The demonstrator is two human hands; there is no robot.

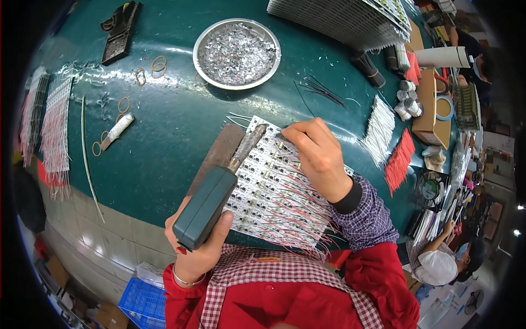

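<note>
Your left hand (195,264): closed round a green soldering gun (204,205); your right hand (320,156): fingertips pinched, contents unclear, over the circuit-board panel (247,204) before you. Red leads (298,204): apparently fitted on lower rows, seemingly outstanding on top rows.

red sleeves (378,277), red-checked apron (290,273)

Soldering gun (215,191): dark green, boxy body, tilted, its stained metal barrel reaching over the panel's far end; tip contact indistinct. Circuit-board panel (262,176): 1 white sheet bearing rows of small black components, lying aslant; red and pale wires (298,205) trail across its right-hand portion.
</note>
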